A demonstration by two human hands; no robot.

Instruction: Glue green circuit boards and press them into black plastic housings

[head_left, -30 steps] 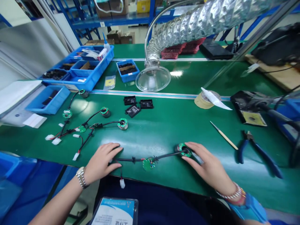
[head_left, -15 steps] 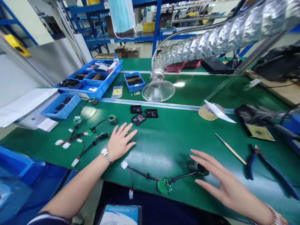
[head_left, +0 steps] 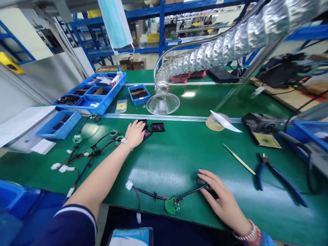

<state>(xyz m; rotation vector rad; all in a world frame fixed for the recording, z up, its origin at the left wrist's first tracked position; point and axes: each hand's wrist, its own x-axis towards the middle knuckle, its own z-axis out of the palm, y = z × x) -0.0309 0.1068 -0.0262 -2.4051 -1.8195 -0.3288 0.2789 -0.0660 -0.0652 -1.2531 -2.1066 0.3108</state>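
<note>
My left hand [head_left: 135, 132] reaches across the green table and curls over one of the small black plastic housings [head_left: 157, 127] near the table's rail; whether it grips one is hidden. My right hand [head_left: 217, 195] rests with fingers bent over a round green-topped coil [head_left: 203, 182] near the front edge. From that coil a black cable [head_left: 151, 195] runs left past a small round green circuit board [head_left: 171, 206] to white connectors [head_left: 128, 185].
Several more coil-and-cable assemblies [head_left: 92, 150] lie at the left. Blue parts bins [head_left: 87, 95] stand behind them. A clear fume funnel on a foil duct [head_left: 163, 102], a tape roll [head_left: 216, 122], a thin stick [head_left: 238, 159] and blue-handled pliers [head_left: 276, 176] lie to the right.
My left hand left the near cable and moved away to the black housings, closing over them. My right hand lifted open, then settled back on the coil. The view tilted up.
</note>
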